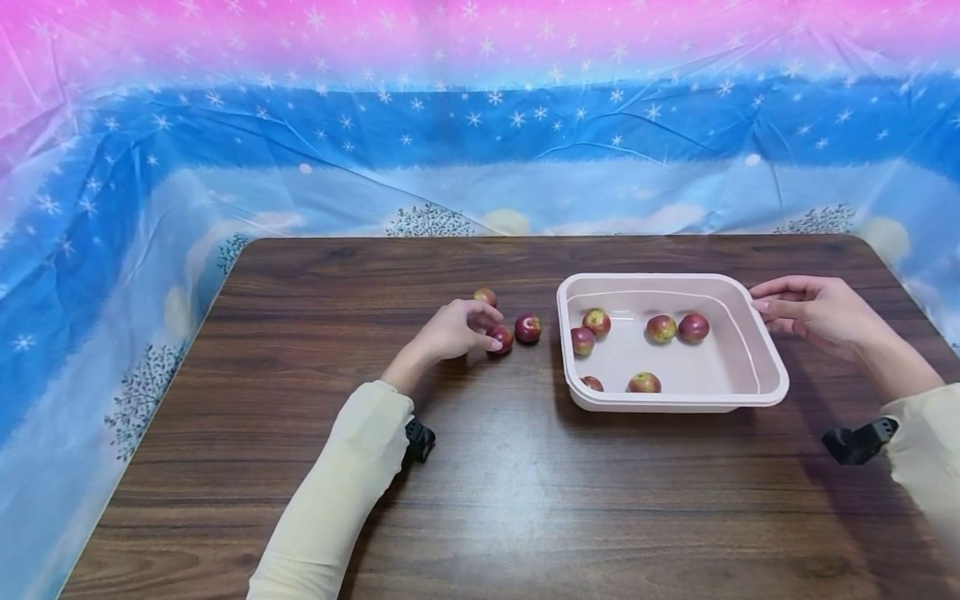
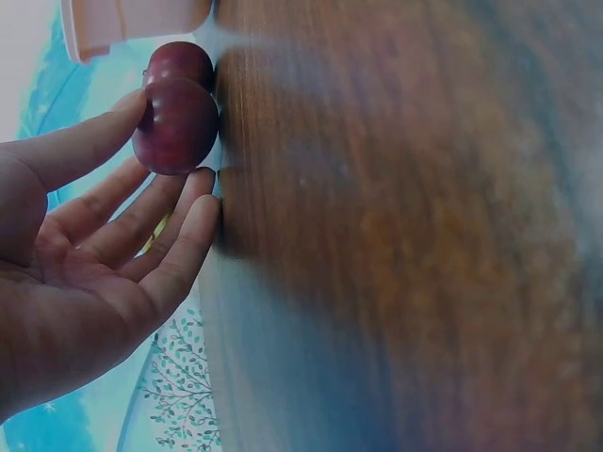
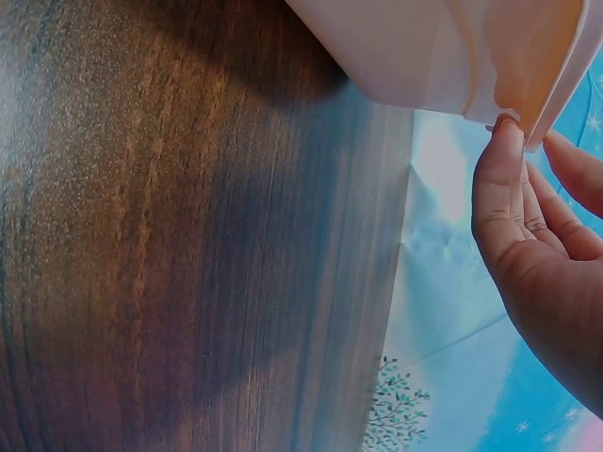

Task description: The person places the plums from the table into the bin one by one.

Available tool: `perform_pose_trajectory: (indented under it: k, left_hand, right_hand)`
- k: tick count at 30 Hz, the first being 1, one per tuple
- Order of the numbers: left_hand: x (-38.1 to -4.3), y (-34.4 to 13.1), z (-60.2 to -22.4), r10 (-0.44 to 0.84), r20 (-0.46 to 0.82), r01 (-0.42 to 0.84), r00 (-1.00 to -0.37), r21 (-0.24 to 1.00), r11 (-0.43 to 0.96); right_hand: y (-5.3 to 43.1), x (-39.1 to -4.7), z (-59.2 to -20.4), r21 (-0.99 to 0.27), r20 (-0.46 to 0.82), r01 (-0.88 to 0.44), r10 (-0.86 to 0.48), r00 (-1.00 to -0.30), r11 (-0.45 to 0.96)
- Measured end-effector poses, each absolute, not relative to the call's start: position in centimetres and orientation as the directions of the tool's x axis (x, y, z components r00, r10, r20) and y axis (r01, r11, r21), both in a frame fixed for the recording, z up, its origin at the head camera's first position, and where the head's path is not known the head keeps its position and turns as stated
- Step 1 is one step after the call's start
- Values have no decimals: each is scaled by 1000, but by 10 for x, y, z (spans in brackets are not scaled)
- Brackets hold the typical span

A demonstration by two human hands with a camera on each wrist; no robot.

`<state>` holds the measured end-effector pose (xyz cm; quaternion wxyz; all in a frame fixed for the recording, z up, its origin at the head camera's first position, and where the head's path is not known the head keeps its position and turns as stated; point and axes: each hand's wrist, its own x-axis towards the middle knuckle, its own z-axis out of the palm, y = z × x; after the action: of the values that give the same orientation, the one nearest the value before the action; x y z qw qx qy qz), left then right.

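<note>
My left hand (image 1: pixel 456 328) reaches down to a dark red plum (image 1: pixel 501 337) on the table, its thumb and fingers curled round the fruit. In the left wrist view, the thumb presses one side of that plum (image 2: pixel 179 127) and the fingertips come round below it. A second red plum (image 1: pixel 528 328) sits just right of it, and a paler plum (image 1: pixel 485 297) lies behind the fingers. On the right, my right hand (image 1: pixel 821 312) pinches the rim of a pale pink plastic basin (image 1: pixel 768 367). Thumb and fingers meet at the basin's edge (image 3: pixel 556 85) in the right wrist view.
Several red and yellowish plums (image 1: pixel 662 328) lie spread inside the basin. Everything stands on a dark wood-grain table (image 1: pixel 480 500), whose far edge meets a snowflake-printed cloth (image 1: pixel 480 125). A black wrist camera (image 1: pixel 859 442) is strapped at the right sleeve.
</note>
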<state>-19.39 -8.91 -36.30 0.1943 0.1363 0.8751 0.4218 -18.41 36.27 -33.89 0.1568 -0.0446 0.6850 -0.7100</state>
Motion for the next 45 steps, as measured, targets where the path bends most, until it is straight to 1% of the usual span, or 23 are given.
perform_pose_trajectory:
  k: [7,11,15,17,18,22,24,29,31,34,40,45]
  left_hand:
    - [-195,-89,-363,405,-221,74,-887,798,597]
    - [-195,-89,-363,412,-218,82,-885,797,598]
    - [-195,-89,-363,418,-224,81,-880,798,598]
    - [-196,-89,-363,419,-229,77,-879,799,597]
    - [-196,-88,-364,419,-230,76,-878,799,597]
    - [-196,-88,-363,419,-230,80,-878,793,603]
    - [-196,-88,-362,420,-230,83,-878,791,606]
    - [-196,-87,-361,418,-234,80,-878,788,610]
    - [-195,-88,-360,415,-234,79,-879,788,611]
    - [-196,-89,-358,404,-232,71,-885,790,609]
    - [-198,-92,-353,393,-205,68,-896,812,580]
    - [-197,-95,-344,384,-203,59,-901,819,571]
  right_hand:
    - [364,-185,-339,-987,-154,160,-281,-947,2]
    - [364,-185,-338,-986,-167,162,-262,-951,39]
    - [363,-184,-337,-984,-175,177,-268,-947,16]
    - [363,-184,-337,-984,-177,174,-260,-949,35]
    - [363,-184,-337,-983,-177,181,-269,-947,12]
    - [363,-184,-336,-983,-180,181,-268,-947,20]
    - [363,-184,-337,-982,-180,189,-279,-943,-6]
    - [364,-184,-337,-982,-178,190,-281,-943,-18]
    - [364,-184,-337,-982,-174,189,-285,-942,-25]
    - [363,-184,-337,-984,-173,178,-270,-947,5]
    - [363,-184,-337,-983,-165,181,-292,-942,-29]
    - [363,-184,-338,-985,-160,172,-287,-945,-19]
